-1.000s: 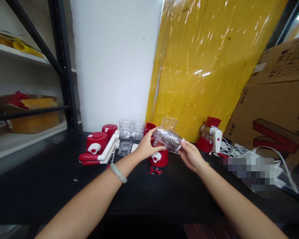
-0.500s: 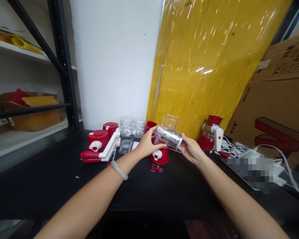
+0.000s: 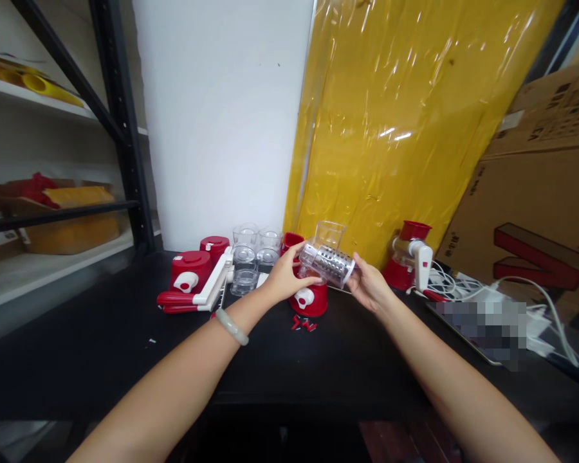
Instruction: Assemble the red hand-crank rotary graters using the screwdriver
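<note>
My left hand [image 3: 287, 275] is closed round the left part of a clear plastic grater housing [image 3: 330, 233]. A perforated metal grater drum [image 3: 336, 262] with a white rim lies tilted within or along the housing's tube; how deep it sits I cannot tell. My right hand [image 3: 369, 284] grips the drum's right end, with some fingers hidden behind it. Just below and behind my hands stands a red grater base [image 3: 313, 302] with a white knob [image 3: 303, 297]. Small red pieces [image 3: 303, 323] lie on the black table in front of that base.
At left are more red bases [image 3: 191, 267] and white cranks with red handles [image 3: 181, 301]. Clear plastic parts [image 3: 245, 256] are stacked behind. An assembled rotary grater [image 3: 410, 257], white cables [image 3: 482, 299] and a tablet [image 3: 463, 331] are at right, beside a cardboard box [image 3: 535, 212].
Both hands keep their holds. The right hand and the drum's white-rimmed end have shifted very slightly; the whole view has moved a little too.
</note>
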Demonstrator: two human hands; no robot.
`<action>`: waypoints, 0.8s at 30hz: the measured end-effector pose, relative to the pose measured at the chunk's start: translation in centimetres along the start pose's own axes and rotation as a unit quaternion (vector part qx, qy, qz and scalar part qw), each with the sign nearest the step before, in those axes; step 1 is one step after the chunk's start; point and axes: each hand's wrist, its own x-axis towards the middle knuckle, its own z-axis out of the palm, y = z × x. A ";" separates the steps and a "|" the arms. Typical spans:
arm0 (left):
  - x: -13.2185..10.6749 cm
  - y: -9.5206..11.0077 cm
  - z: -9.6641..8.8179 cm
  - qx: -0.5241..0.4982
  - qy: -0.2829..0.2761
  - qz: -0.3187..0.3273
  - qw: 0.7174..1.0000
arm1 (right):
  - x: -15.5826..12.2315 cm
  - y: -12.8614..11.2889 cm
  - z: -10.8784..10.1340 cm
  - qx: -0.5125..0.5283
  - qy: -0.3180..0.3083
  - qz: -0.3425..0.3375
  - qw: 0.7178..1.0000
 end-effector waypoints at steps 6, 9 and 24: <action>0.1 -0.1 0.0 0.005 0.000 0.002 1.000 | 0.6 0.3 -0.4 0.003 0.008 -0.010 1.000; 0.1 0.0 -0.1 0.008 -0.004 0.005 1.000 | 0.7 0.5 -0.4 0.009 0.022 -0.006 1.000; -0.1 0.5 -0.2 0.012 0.007 -0.006 1.000 | 0.2 1.0 1.1 0.022 0.018 -0.019 0.999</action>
